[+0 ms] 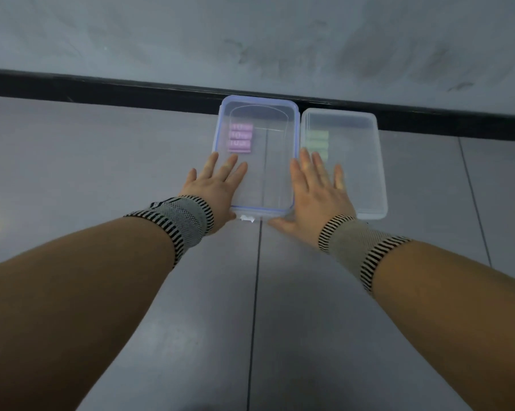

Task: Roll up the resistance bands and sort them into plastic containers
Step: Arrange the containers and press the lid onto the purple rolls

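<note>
Left hand (217, 185) flat on lidded container (260, 137), right hand (315, 188) beside

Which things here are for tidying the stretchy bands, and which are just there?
For the job:
- lidded container with blue-edged lid
- pink rolled bands inside it
- second container, beside it
- green rolled bands inside that
- left hand and right hand, flat on the lid

Just there:
- striped wristbands
- grey floor
- black skirting strip

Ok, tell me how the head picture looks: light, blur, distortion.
Head view: dim, even, bluish light; the baseboard bows from wide-angle distortion; the pink rolls and green rolls look hazy through plastic; both forearms are stretched large at the bottom edge; print on the pink rolls is unreadable.
</note>
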`<action>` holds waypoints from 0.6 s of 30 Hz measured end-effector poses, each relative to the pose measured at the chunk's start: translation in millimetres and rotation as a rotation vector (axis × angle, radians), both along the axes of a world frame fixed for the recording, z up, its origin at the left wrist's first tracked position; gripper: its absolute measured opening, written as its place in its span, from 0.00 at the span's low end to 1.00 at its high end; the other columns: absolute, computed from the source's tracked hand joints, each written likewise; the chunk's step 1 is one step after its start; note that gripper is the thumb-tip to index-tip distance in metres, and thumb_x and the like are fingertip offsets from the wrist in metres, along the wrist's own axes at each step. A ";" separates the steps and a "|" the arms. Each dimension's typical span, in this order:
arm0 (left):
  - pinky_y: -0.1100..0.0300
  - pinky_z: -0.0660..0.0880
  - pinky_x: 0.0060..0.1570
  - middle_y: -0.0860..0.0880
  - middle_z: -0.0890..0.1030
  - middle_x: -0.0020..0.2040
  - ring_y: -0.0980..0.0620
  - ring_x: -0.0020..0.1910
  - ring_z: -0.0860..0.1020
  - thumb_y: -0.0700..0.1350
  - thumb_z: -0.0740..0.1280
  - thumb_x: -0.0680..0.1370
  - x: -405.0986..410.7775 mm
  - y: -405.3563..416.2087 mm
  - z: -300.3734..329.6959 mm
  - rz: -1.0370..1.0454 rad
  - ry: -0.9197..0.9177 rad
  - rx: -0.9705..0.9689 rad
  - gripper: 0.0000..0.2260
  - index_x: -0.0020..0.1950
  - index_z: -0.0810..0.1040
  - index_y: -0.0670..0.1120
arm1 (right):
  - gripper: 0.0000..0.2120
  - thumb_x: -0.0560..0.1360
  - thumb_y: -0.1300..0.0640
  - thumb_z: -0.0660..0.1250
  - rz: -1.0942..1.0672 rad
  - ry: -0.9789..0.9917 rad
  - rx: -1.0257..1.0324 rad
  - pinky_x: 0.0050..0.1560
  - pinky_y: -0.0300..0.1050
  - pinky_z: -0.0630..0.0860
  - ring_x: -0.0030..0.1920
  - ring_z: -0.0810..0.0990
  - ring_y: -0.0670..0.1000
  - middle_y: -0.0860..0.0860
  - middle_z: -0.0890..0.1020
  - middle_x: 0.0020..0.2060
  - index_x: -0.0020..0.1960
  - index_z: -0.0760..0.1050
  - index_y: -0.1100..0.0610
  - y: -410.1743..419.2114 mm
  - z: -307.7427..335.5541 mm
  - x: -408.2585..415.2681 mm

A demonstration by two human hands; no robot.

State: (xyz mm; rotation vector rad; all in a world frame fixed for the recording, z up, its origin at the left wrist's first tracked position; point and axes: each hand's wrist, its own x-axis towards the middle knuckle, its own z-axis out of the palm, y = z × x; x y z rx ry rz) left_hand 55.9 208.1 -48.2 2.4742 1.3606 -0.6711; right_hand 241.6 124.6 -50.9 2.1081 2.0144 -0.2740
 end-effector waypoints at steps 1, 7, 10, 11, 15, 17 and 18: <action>0.42 0.46 0.74 0.54 0.33 0.76 0.46 0.75 0.35 0.53 0.64 0.78 0.6 1.7 0.6 0.006 -0.003 0.001 0.41 0.75 0.34 0.53 | 0.54 0.68 0.25 0.53 -0.034 -0.005 -0.023 0.73 0.62 0.37 0.76 0.33 0.56 0.55 0.32 0.75 0.76 0.33 0.58 -6.5 0.0 9.2; 0.42 0.47 0.73 0.53 0.34 0.76 0.45 0.75 0.36 0.53 0.64 0.77 19.3 4.0 2.1 0.013 -0.003 0.017 0.41 0.76 0.35 0.53 | 0.55 0.68 0.25 0.54 -0.100 0.034 -0.176 0.74 0.61 0.40 0.76 0.34 0.56 0.54 0.32 0.75 0.75 0.31 0.58 -23.3 -7.9 42.1; 0.42 0.48 0.73 0.53 0.34 0.76 0.45 0.76 0.37 0.53 0.65 0.77 22.8 4.0 1.3 0.013 0.009 0.018 0.41 0.76 0.35 0.52 | 0.53 0.69 0.27 0.55 -0.083 0.055 -0.165 0.74 0.61 0.40 0.76 0.34 0.55 0.54 0.32 0.75 0.75 0.31 0.57 -19.2 -9.5 48.5; 0.42 0.48 0.73 0.53 0.34 0.76 0.45 0.75 0.36 0.53 0.65 0.77 23.9 4.5 0.7 0.014 0.010 0.018 0.41 0.76 0.34 0.52 | 0.53 0.70 0.27 0.56 -0.077 0.059 -0.166 0.74 0.60 0.40 0.76 0.34 0.55 0.54 0.32 0.75 0.75 0.31 0.57 -18.0 -9.3 51.1; 0.42 0.48 0.73 0.53 0.33 0.76 0.45 0.75 0.36 0.53 0.65 0.77 27.8 7.3 1.5 0.019 0.012 0.019 0.42 0.76 0.34 0.53 | 0.53 0.69 0.27 0.56 -0.071 0.065 -0.157 0.74 0.60 0.39 0.76 0.34 0.55 0.53 0.32 0.75 0.75 0.31 0.57 -13.6 -8.3 58.7; 0.42 0.48 0.73 0.54 0.33 0.76 0.46 0.75 0.36 0.54 0.65 0.77 28.5 7.2 2.5 0.020 0.008 0.020 0.42 0.76 0.35 0.53 | 0.53 0.69 0.27 0.55 -0.073 0.070 -0.144 0.74 0.60 0.39 0.76 0.34 0.55 0.53 0.32 0.75 0.75 0.31 0.57 -14.4 -9.4 59.4; 0.42 0.49 0.73 0.54 0.33 0.76 0.46 0.75 0.36 0.54 0.66 0.77 28.7 7.1 3.7 0.019 0.006 0.018 0.42 0.76 0.35 0.53 | 0.53 0.70 0.27 0.55 -0.074 0.072 -0.135 0.74 0.60 0.39 0.76 0.34 0.55 0.53 0.33 0.75 0.75 0.31 0.57 -15.2 -9.7 59.5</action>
